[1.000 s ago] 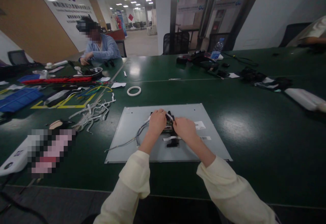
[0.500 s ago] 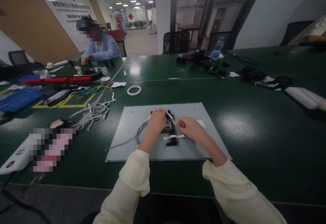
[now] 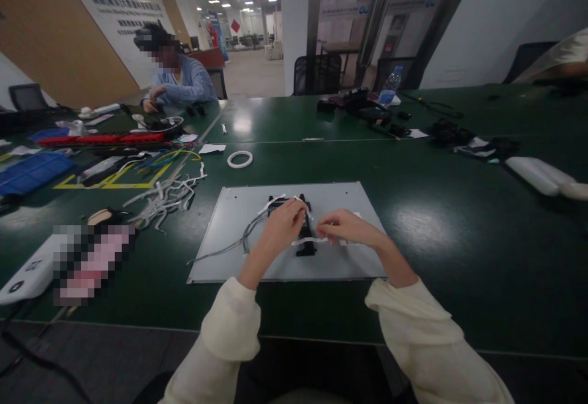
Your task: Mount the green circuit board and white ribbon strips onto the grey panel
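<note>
A grey panel (image 3: 340, 263) lies on the green table, with a black bracket (image 3: 305, 248) and a partly hidden circuit board on it. My left hand (image 3: 288, 220) is over the bracket, its fingers pinched near a white strip (image 3: 309, 209); what they hold is too small to make out. Just right of the bracket, my right hand (image 3: 342, 226) has its fingers bent together at the end of a lower white strip (image 3: 305, 242); its grip is unclear. Grey cables (image 3: 225, 250) run left from the bracket across the panel.
Behind the panel lies a white tape ring (image 3: 239, 159). Loose white strips (image 3: 169, 199), a blue tray (image 3: 34, 171) and a white device (image 3: 39, 269) are on the left. A person (image 3: 177, 82) sits across the table. A bottle (image 3: 390, 86) stands at the back.
My left hand has shifted slightly right over the bracket. My right hand has moved a little toward the lower white strip. The person across has moved a hand.
</note>
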